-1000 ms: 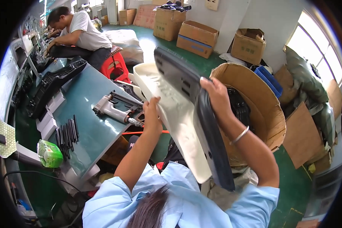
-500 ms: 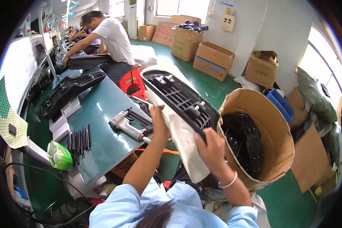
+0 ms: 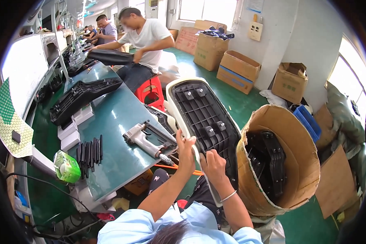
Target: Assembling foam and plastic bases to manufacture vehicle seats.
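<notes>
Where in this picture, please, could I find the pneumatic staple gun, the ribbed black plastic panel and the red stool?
Pneumatic staple gun [image 3: 147,144]: head view, on its silver handle.
Ribbed black plastic panel [image 3: 206,116]: head view, amid its ribs.
Red stool [image 3: 152,86]: head view, above its side opening.

I am wearing this fisheye camera on my head, the left one of two, and it is looking down and forward past my blue shirt. It is sitting close above my left hand and right hand, while taking in the bench at left, the round carton at right and the far window.
</notes>
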`<state>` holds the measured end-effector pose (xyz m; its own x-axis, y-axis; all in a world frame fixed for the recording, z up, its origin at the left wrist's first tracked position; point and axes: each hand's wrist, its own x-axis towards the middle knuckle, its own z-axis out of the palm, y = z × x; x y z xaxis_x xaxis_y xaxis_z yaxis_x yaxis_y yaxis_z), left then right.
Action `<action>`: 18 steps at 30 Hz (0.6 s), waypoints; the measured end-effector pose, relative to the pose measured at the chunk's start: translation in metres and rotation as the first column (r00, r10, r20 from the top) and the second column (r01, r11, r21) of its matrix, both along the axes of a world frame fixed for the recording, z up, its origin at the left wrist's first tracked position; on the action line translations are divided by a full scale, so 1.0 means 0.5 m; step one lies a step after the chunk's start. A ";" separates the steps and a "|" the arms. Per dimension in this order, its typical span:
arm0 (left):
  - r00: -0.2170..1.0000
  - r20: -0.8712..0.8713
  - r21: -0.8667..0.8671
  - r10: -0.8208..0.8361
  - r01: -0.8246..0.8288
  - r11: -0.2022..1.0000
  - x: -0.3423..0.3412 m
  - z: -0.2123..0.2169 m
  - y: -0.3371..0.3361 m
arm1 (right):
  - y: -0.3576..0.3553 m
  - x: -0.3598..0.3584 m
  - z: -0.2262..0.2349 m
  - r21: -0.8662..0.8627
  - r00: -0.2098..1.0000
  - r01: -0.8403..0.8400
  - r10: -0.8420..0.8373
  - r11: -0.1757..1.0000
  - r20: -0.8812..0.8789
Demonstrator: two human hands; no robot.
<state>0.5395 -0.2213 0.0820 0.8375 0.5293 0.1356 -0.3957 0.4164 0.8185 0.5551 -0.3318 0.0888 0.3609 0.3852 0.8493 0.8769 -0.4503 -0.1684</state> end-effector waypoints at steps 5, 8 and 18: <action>0.990 0.074 -0.211 -0.118 0.131 0.969 -0.001 -0.034 0.013 | 0.013 0.020 -0.011 -0.068 0.999 -0.048 0.049 0.997 0.018; 0.985 -0.008 -0.159 -0.172 0.168 0.973 -0.010 -0.020 0.021 | 0.017 0.009 -0.018 -0.164 0.999 -0.032 0.026 0.986 -0.041; 0.961 0.106 -0.541 -0.256 0.272 0.796 0.001 -0.054 0.067 | -0.076 -0.096 0.013 0.574 0.357 -0.262 0.631 0.775 -0.689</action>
